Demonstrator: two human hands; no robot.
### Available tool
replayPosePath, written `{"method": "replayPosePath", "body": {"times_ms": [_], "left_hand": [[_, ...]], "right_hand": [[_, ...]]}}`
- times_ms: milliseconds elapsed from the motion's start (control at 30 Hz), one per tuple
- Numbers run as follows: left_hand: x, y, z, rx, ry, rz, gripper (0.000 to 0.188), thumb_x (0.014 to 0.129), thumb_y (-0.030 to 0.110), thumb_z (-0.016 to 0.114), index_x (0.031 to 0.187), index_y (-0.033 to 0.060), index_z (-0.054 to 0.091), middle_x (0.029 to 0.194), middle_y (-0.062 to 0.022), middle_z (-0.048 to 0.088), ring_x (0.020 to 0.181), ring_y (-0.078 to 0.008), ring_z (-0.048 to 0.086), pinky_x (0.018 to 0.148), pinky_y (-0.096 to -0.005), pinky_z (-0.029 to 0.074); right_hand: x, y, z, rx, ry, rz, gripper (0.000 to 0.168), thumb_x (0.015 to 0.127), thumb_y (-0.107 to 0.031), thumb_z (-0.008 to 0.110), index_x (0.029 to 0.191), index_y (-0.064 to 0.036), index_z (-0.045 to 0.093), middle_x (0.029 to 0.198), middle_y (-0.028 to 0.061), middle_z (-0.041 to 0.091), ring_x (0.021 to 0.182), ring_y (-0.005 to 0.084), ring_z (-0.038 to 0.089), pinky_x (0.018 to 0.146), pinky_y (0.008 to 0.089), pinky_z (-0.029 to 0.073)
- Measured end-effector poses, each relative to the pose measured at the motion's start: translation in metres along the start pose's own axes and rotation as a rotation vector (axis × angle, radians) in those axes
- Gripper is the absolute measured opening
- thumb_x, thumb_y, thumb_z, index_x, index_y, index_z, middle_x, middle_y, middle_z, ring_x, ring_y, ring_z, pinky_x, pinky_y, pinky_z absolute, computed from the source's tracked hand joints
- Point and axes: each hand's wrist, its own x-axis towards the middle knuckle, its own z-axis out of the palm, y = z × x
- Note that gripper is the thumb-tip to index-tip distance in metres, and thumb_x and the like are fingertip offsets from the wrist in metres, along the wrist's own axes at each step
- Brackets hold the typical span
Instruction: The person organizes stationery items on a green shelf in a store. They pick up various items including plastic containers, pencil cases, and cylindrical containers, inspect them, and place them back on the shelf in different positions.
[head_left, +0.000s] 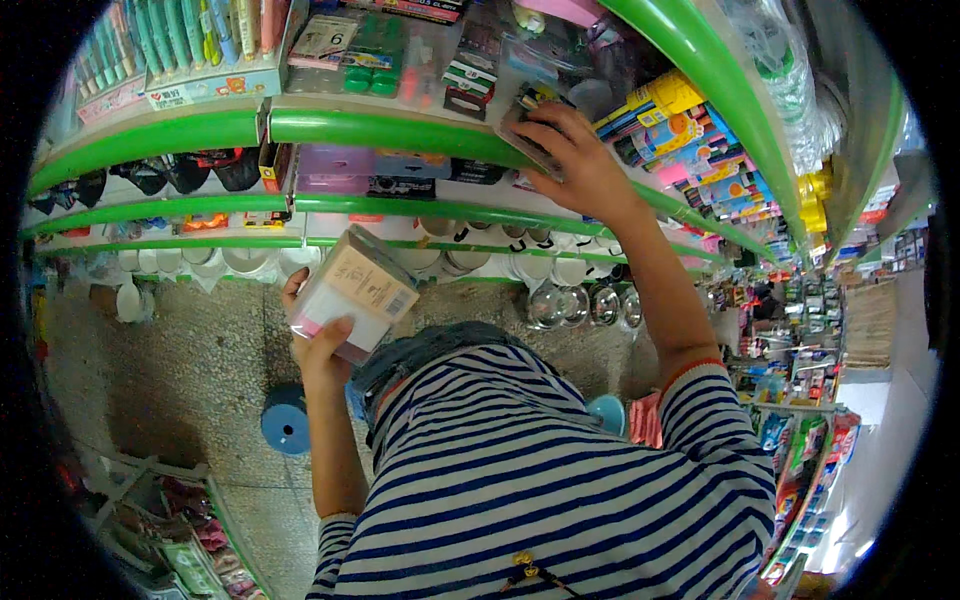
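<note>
In my left hand (324, 346) is a clear-wrapped box (360, 292), white and pink below with a tan printed panel that bears writing and a barcode. My thumb lies across its front, and it is tilted out over the floor below the shelves. My right hand (574, 169) grips a flat, dark, clear-cased pack (531, 142) at the green shelf edge (390, 135). Its contents are partly hidden by my fingers. Small black-and-white boxes (471, 75) stand just left of that hand on the top shelf, and yellow and blue cylindrical packs (667, 112) sit to its right.
Pens in display boxes (202, 45) and a green pack (375, 56) fill the upper shelf. Lower shelves carry white cups (247, 259) and glass bowls (559, 306). On the speckled floor (225, 337) stands a round blue stool (286, 420). Another rack (187, 525) is at lower left.
</note>
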Motion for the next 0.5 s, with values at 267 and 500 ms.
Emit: {"method": "replayPosePath", "body": {"times_ms": [267,500], "left_hand": [[-0.007,0.0,-0.009,0.065,0.024,0.016,0.089,0.051,0.018,0.074,0.127,0.0091,0.028,0.115,-0.0109,0.043,0.109,-0.0257,0.045,0.092,-0.0357,0.038],[-0.008,0.005,-0.005,0.048,0.016,0.022,0.089,0.052,0.017,0.074,0.127,0.0092,0.028,0.114,-0.0107,0.043,0.108,-0.0261,0.046,0.092,-0.0353,0.039]], "right_hand": [[0.014,0.033,-0.018,1.179,0.505,0.801,0.033,0.083,-0.017,0.059,0.107,0.004,0.049,0.102,0.0196,0.055,0.095,0.0305,0.057,0.085,0.0374,0.048],[0.03,0.091,-0.008,1.97,0.481,1.127,0.028,0.091,-0.01,0.046,0.112,0.006,0.04,0.114,0.0251,0.048,0.106,0.0372,0.051,0.091,0.0434,0.047]]}}
